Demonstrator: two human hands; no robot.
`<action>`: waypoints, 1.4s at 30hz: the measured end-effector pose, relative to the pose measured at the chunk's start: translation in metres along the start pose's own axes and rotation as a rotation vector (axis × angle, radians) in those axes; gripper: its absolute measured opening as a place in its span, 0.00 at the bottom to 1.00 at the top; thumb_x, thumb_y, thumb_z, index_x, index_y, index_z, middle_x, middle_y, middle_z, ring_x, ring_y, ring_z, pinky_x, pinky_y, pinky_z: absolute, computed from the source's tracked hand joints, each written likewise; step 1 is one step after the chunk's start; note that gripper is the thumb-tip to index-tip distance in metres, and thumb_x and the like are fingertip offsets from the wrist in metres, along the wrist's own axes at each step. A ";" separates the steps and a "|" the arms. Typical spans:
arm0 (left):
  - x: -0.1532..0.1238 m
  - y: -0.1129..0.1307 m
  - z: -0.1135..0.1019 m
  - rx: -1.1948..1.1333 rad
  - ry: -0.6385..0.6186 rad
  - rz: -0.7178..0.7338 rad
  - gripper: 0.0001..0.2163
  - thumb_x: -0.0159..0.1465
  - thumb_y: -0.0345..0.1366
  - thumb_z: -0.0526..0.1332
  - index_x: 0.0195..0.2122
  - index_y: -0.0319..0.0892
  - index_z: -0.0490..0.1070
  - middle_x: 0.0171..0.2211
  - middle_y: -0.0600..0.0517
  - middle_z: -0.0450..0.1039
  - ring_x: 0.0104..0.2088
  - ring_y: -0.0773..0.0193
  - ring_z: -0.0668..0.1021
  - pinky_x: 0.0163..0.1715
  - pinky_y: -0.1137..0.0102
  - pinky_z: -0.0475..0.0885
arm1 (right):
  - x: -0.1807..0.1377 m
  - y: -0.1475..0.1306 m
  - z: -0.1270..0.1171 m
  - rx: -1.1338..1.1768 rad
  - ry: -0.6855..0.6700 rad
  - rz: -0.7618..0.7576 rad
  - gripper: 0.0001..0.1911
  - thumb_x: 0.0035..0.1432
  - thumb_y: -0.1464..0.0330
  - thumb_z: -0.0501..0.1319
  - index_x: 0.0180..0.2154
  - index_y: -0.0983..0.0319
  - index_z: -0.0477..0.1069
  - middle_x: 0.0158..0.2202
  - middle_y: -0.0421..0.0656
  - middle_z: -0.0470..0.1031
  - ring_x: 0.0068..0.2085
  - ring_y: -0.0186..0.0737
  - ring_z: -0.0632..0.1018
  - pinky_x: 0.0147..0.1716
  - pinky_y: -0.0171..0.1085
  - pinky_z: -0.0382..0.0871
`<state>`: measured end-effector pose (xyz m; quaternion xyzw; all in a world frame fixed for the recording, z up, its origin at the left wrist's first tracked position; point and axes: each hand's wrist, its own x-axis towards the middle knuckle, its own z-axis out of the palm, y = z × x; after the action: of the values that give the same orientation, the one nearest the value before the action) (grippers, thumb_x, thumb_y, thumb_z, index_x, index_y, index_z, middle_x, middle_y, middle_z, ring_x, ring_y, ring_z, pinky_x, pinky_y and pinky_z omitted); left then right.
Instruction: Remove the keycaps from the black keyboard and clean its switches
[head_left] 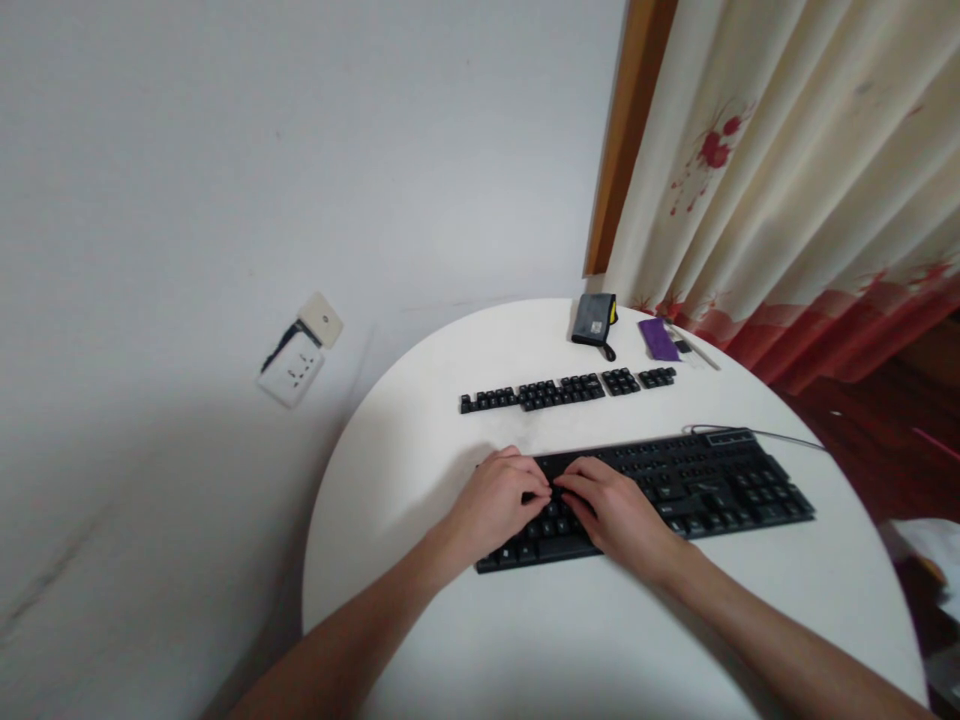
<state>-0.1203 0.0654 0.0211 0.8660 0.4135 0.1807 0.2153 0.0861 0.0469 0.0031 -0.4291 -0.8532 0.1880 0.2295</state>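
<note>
A black keyboard (720, 490) lies at a slight slant on the white round table. Over its left part, my left hand (502, 500) is closed, thumb and fingers bent together at the keys. Facing it from the right, my right hand (611, 505) is closed too, its fingertips pinched almost against those of my left. Something small and dark is at the meeting fingertips; I cannot make out what it is. Behind the keyboard, loose black keycaps (562, 390) stand in rows, split into several groups.
On the table's (397, 450) far side are a grey pouch (592, 318) with a black loop and a purple packet (658, 340) beside small items. A cable (787, 437) runs off to the right. A wall with a socket (291, 368) borders the left, a curtain (750, 200) the back right.
</note>
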 end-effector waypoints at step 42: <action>0.009 -0.031 -0.007 -0.205 0.193 -0.198 0.10 0.67 0.37 0.59 0.33 0.43 0.80 0.34 0.51 0.76 0.37 0.63 0.76 0.40 0.70 0.70 | -0.006 -0.007 -0.011 -0.079 0.044 0.003 0.14 0.67 0.66 0.55 0.49 0.61 0.74 0.44 0.47 0.73 0.43 0.41 0.75 0.46 0.41 0.73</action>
<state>-0.1380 0.0915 0.0123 0.7732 0.4949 0.2822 0.2785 0.0913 0.0393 0.0141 -0.4432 -0.8539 0.1451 0.2309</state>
